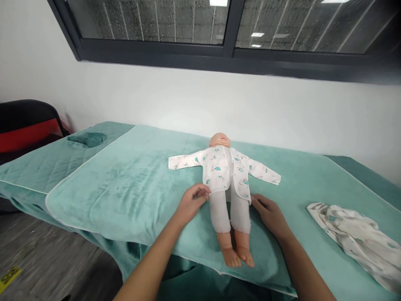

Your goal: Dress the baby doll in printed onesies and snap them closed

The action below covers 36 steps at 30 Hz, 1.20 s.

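A: Two questions. Where's the left hand [191,203]?
B: Pinching the printed shirt [216,169] hem, fingers curled together. The doll [219,211] lies face up on the green towel [125,184].
A: And the right hand [272,216]?
B: Flat beside the doll's other hip, fingers close together; a crumpled garment [354,234] lies farther right.

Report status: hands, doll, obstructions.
Left hand at shirt hem, grip unclear; right hand open, at opposite hem. Doll on back on towel, arms spread. Loose garment lies apart, right.
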{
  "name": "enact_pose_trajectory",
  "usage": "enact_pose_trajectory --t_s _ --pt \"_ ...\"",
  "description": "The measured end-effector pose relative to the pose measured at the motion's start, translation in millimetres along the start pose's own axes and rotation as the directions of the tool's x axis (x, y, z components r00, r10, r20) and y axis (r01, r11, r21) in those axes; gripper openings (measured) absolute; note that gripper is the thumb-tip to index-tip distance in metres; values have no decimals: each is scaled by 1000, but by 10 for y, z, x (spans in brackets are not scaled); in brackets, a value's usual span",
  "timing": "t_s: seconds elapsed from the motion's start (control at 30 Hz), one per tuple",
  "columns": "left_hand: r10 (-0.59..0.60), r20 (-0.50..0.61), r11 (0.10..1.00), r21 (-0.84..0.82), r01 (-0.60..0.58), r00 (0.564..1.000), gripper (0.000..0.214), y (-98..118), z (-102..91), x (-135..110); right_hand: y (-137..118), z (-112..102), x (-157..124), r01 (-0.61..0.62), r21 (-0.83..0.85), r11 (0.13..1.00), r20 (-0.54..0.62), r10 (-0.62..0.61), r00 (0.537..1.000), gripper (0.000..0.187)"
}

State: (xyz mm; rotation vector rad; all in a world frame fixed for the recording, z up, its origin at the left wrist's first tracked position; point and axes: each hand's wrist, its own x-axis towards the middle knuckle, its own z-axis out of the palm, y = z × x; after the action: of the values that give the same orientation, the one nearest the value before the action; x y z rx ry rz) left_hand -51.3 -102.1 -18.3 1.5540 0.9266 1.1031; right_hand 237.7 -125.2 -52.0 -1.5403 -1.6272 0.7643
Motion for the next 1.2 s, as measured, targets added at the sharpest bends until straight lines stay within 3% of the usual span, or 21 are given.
enact_pose_trajectory --t_s 0.07,0.13,0.17,0.23,0.3,0.43,0.63,0.73,0.83,0.93,1.07,1.13,1.2 --pt "-1 3 999 45 1 1000 17 -40 -137 55 -12 -2 -7 -6 -26 1000 -21 5 1000 43" --pt "87 -117 955 293 -49 989 23 -105 -329 165 -32 -2 -14 -18 -29 999 -41 16 999 45" --pt "162 -187 889 453 -61 969 27 -146 -443 236 -44 -1 -18 -24 -25 999 -48 23 999 45" --pt "259 -219 697 717 -25 941 36 -238 -686 387 -66 1 -25 -33 -19 999 -53 32 998 45" --pt "221 -247 541 836 92 944 42 -324 -906 519 -74 1 -26 -34 -14 999 -51 33 998 45" --pt "125 -324 396 883 252 938 43 -421 -1117 650 -52 1 -15 -47 -23 999 -42 46 998 45" --pt "144 -370 335 891 307 918 42 -420 -1071 633 -57 7 -52 -72 -32 997 -67 70 995 42" --pt "210 -377 319 899 301 902 42 -384 -1048 587 -18 1 -30 -66 8 998 -197 66 978 37" --pt "292 -326 346 913 218 899 38 -341 -959 532 53 3 140 -12 159 987 -373 71 925 36" --pt "219 -275 530 839 123 936 35 -316 -730 508 49 46 449 8 267 964 -378 97 921 44" --pt "33 -162 859 510 55 986 42 -277 -290 583 -101 169 827 -84 313 946 -332 192 924 50" --pt "-13 -119 956 289 47 993 49 -239 -103 660 -157 239 939 -83 342 936 -326 201 924 52" --pt "-53 -113 992 107 66 992 56 -202 21 751 -167 298 1023 -64 373 926 -321 194 927 53"
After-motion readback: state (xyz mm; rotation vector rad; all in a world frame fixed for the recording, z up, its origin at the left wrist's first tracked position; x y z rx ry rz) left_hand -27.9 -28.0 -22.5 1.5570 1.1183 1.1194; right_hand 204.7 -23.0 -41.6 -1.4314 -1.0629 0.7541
